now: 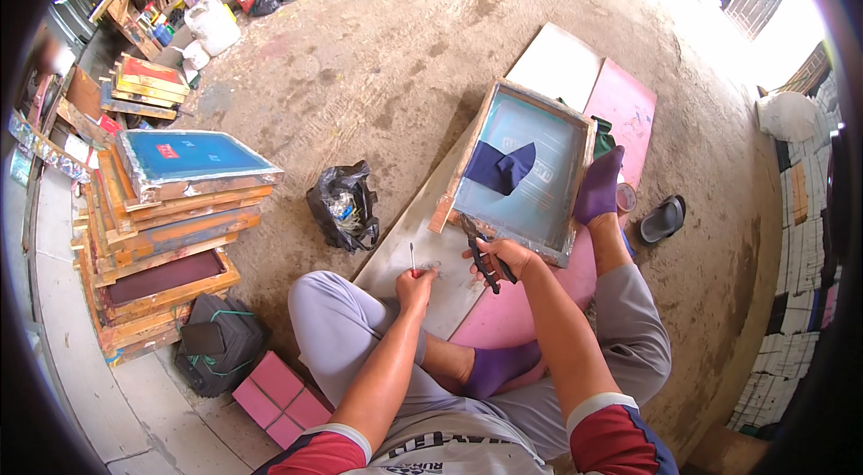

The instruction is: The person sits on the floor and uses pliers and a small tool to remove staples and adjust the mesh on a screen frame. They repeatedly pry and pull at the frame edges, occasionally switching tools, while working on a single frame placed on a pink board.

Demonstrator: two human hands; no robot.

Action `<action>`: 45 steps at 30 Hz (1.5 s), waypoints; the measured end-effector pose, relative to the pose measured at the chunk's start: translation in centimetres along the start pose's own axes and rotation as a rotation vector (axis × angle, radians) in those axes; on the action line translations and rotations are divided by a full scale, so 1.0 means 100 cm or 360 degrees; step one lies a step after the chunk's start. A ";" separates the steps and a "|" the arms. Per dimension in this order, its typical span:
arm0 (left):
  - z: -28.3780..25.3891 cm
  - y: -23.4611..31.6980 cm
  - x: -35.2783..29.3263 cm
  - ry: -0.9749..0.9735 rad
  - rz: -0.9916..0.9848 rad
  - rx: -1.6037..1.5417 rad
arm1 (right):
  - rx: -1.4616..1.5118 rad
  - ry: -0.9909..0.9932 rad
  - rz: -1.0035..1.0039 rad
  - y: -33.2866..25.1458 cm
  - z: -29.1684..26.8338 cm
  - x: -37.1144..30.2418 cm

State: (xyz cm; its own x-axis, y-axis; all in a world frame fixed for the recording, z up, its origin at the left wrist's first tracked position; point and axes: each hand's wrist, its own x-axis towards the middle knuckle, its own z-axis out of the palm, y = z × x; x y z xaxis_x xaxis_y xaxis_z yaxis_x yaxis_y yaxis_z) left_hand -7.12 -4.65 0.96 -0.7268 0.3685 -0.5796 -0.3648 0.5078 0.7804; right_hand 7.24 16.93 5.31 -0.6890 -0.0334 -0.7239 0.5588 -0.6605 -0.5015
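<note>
My left hand (pixel 416 288) is closed around a thin, pale stick (pixel 413 254) with a small dark tip, which points up and away from me. Too little of it shows to tell its kind. Black pliers (pixel 478 252) are in my right hand (pixel 505 257), fingers wrapped about the handles, jaws toward the near edge of a wood-framed printing screen (pixel 559 135). The screen has pale blue mesh and rests on boards in front of me. A folded navy cloth (pixel 501 168) lies on the mesh.
A black plastic bag (pixel 343 207) of scraps stands on the floor at left. Beyond it rises a stack of wooden screens (pixel 180 232). A dark bundle (pixel 218 345) and pink tied blocks (pixel 280 400) sit near my left knee. A tape roll (pixel 626 197) and a sandal (pixel 663 220) lie at right.
</note>
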 end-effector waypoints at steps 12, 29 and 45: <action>-0.001 -0.006 0.005 0.0062 0.0024 -0.0001 | -0.1132 0.1224 -0.0150 0.006 0.059 0.013; -0.010 0.004 -0.011 -0.0183 -0.0108 -0.0393 | -0.1890 0.1532 -0.0258 0.039 0.065 0.007; -0.017 0.010 0.007 -0.0632 -0.0520 -0.0629 | -0.1890 0.1132 -0.0482 0.093 0.110 -0.042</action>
State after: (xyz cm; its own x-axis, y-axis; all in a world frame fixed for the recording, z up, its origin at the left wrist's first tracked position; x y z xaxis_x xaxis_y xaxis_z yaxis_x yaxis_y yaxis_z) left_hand -9.03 -5.22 1.74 -0.2993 0.5419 -0.7853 -0.7726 0.3453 0.5328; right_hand 10.27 2.67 8.90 -0.6737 0.6078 -0.4203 0.7288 0.4523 -0.5141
